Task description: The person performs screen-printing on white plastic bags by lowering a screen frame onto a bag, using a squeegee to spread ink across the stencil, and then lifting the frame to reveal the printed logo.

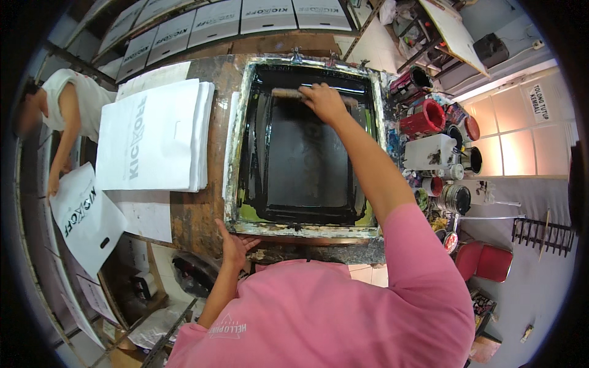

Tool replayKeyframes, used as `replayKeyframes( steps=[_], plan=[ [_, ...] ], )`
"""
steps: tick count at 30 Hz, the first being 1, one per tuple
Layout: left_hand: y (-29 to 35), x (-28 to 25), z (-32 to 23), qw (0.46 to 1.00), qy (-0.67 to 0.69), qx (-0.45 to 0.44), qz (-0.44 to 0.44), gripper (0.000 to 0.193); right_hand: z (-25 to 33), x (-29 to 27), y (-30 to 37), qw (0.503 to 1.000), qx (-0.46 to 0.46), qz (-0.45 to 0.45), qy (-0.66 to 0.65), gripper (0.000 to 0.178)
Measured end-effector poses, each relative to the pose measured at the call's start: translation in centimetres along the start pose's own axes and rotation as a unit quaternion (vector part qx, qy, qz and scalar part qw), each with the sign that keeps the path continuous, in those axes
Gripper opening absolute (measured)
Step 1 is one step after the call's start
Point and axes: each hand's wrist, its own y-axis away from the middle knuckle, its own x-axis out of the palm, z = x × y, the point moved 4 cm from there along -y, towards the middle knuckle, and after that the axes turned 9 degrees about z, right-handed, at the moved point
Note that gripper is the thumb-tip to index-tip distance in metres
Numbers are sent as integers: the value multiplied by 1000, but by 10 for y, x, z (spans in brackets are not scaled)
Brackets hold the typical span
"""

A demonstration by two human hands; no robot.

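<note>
A screen-printing frame (232, 202) lies flat on the worktable, its mesh (307, 162) covered with black ink around a dark rectangular middle. My right hand (324, 103) grips a wooden-handled squeegee (286, 93) near the far end of the mesh, and my forearm crosses the frame's right side. Beside the frame's near left corner is my left hand (233, 246), with thumb and fingers spread and nothing held. Left of the frame sits a stack of white printed bags (150, 138). Sheets of the same white show partly under the frame's left edge.
At the left, another person (70, 107) holds a white printed bag (89, 224). Ink cans (423, 119) and a white container (429, 152) crowd the table's right side. Racks with printed bags (215, 23) stand at the back. A red chair (485, 260) is at the right.
</note>
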Motion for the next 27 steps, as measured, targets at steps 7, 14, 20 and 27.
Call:
replayKeyframes(
  steps=[7,14,20,27],
  plan=[
    [3,6,-1,999,-8,28,23,126,29,18,36,998,48,32,-23,33],
    [-4,0,5,997,11,48,61,111,175,-21,220,990,17,116,-81,43],
    [-34,-10,17,994,33,-1,100,125,189,-5,241,989,54,86,-108,48],
    [-42,-11,27,999,12,-37,36,139,190,28,249,994,8,97,-50,49]
  ],
)
